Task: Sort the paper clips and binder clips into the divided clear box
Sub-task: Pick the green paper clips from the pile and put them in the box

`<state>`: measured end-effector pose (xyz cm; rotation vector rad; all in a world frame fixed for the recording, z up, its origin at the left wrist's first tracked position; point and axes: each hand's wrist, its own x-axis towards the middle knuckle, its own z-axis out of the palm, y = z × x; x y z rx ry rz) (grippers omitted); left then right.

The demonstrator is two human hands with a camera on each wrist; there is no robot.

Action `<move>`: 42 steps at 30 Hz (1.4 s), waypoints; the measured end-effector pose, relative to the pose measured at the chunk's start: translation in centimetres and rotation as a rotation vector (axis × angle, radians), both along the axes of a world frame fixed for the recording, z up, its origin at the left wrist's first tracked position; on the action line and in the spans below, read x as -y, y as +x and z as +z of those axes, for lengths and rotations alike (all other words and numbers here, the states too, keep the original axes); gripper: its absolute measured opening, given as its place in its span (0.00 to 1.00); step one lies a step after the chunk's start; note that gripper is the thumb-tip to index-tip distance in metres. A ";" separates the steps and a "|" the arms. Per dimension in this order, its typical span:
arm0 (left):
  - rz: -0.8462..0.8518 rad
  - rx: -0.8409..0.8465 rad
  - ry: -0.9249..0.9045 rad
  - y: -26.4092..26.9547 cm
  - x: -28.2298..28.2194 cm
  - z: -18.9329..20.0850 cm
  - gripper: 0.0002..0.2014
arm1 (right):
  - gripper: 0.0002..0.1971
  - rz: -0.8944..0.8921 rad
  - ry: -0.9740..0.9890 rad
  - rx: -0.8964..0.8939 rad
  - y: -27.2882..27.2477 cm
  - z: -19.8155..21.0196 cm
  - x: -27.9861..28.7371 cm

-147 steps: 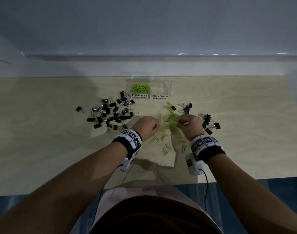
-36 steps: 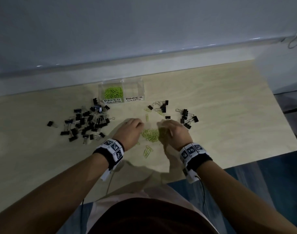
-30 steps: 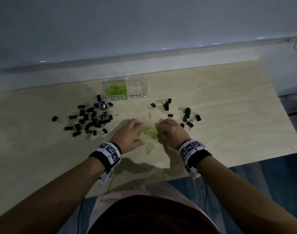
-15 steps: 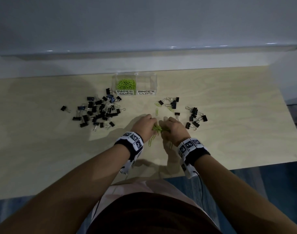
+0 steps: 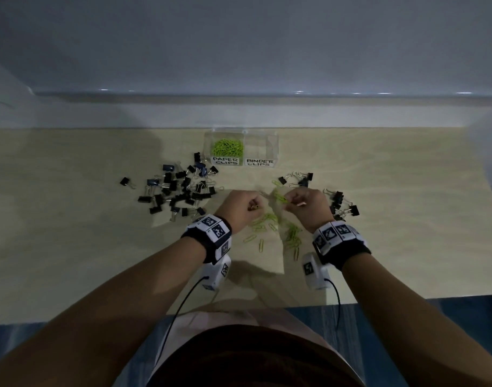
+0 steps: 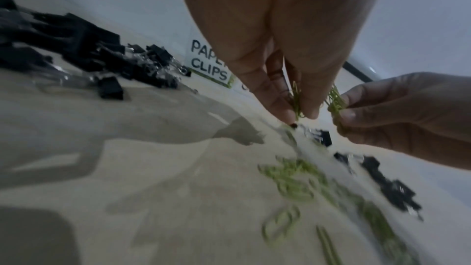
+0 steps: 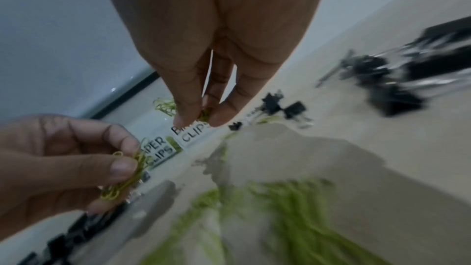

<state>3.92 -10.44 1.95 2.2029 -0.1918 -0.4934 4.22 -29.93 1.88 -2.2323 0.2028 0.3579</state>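
The divided clear box (image 5: 275, 141) stands at the back of the table; its "PAPER CLIPS" half holds green paper clips (image 5: 227, 147) and its "BINDER CLIPS" half looks bare. My left hand (image 5: 253, 208) pinches a small bunch of green paper clips (image 6: 297, 104) just above the table. My right hand (image 5: 291, 201) pinches another bunch (image 6: 335, 100), which also shows in the head view (image 5: 280, 197). Loose green paper clips (image 5: 267, 222) lie beneath and between both hands. In the right wrist view the left hand's bunch (image 7: 127, 178) is near the box labels.
A big pile of black binder clips (image 5: 180, 191) lies left of the hands. Smaller groups of binder clips (image 5: 342, 206) sit to the right, and a few more (image 5: 298, 178) in front of the box. A wall runs behind the wooden table (image 5: 407, 219).
Both hands have lifted from the pile and parted a little, each holding a bunch of green paper clips. Other clips stay on the table below.
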 end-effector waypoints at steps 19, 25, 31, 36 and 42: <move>0.250 0.207 0.298 11.0 -5.2 2.1 0.10 | 0.10 0.108 -0.027 0.207 11.5 3.6 -7.8; -0.065 0.426 0.260 8.1 -1.1 1.0 0.10 | 0.07 0.127 -0.212 0.204 6.5 1.3 0.1; -0.480 0.298 0.422 6.2 3.9 -1.5 0.22 | 0.11 0.411 -0.279 0.234 -0.4 -1.0 -0.6; -0.579 0.396 0.546 4.1 2.9 -2.9 0.23 | 0.15 0.415 -0.245 0.234 -3.6 -2.3 -0.6; -0.580 0.426 0.419 0.1 -0.4 -3.6 0.19 | 0.18 0.253 -0.356 0.309 -2.4 -1.2 1.4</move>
